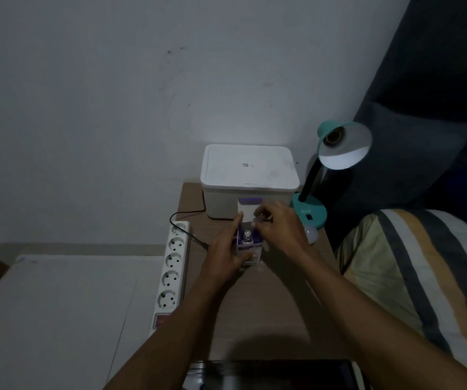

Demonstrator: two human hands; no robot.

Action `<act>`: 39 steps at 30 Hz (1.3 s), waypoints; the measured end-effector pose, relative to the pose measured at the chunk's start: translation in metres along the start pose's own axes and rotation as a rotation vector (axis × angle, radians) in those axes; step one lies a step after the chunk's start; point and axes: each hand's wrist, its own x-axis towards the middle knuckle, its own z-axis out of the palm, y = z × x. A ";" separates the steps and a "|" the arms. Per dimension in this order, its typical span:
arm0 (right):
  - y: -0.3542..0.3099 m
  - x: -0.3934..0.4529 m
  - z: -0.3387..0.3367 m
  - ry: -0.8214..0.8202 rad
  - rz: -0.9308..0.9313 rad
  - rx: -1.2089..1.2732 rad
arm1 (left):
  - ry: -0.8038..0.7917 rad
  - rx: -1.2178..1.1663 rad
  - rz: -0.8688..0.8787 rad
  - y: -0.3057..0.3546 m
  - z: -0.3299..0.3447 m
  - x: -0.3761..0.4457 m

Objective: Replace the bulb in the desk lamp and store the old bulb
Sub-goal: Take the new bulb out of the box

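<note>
So we had the small purple-and-white cardboard bulb box [247,250] standing upright on the brown wooden surface [277,305], just in front of the white lidded plastic bin [249,175]. Our left hand [226,253] was wrapped around the box's left side, probably to keep it from tipping. Our right hand [280,228] was pinching the box's top flap, holding it open.

Inside sat a bulb with a metal screw base [247,236], base pointing up at us and long axis vertical, so the glass end went down into the box. Can't tell for sure if that one was the old bulb or the new one.

A second round white bulb [311,233] was lying loose on the surface, just beside the teal desk lamp [336,144] base. The lamp's socket looked empty, shade tilted toward us, which made sense for screwing a bulb in.
</note>
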 end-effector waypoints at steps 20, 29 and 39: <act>0.002 -0.018 0.016 -0.093 -0.067 0.007 | -0.029 0.028 -0.023 -0.001 -0.006 0.006; -0.032 -0.002 -0.009 0.095 -0.061 0.476 | -0.045 0.042 -0.009 0.003 -0.006 0.005; -0.003 0.021 -0.012 0.136 0.555 0.518 | -0.046 -0.020 -0.044 0.006 -0.008 0.005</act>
